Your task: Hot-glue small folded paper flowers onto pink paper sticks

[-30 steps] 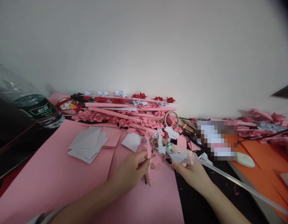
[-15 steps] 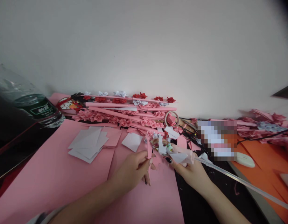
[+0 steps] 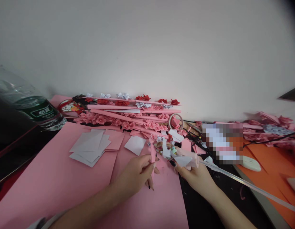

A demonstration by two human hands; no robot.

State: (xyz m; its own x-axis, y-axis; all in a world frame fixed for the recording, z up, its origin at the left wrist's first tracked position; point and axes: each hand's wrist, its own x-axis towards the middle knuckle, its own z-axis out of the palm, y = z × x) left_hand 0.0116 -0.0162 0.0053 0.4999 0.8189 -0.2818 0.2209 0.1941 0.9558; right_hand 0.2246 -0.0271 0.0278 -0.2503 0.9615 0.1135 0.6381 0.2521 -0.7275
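Plain grey-white wall [image 3: 147, 47] filled the upper half of my feed, above a black desk [image 3: 197, 208] largely covered with pink sheets [image 3: 85, 190]. From where I watched, the left hand [image 3: 138, 171] had its thumb and fingers pinched together on a narrow pink strip [image 3: 153, 154], which stood roughly upright over the sheets near the middle of the desk. Just right of it, the right hand [image 3: 198, 175] had its thumb by a pale pink roll [image 3: 192, 155] with white scraps about it; its other fingers were mostly hidden, so I could not tell whether they had closed. A clear rod [image 3: 248, 183] ran from beside that hand toward the lower right. Next outward I saw a lone white square [image 3: 135, 145], then overlapping white squares [image 3: 87, 143] on the left, with pink squares [image 3: 116, 140] beside them. Paper flowers [image 3: 143, 97] in pink, red and white and long pink tubes [image 3: 109, 107] lay heaped along the wall, a tape ring [image 3: 169, 121] at their right end. At far left I had a clear bottle [image 3: 41, 109] with a green label; at right, orange sheets [image 3: 271, 165].
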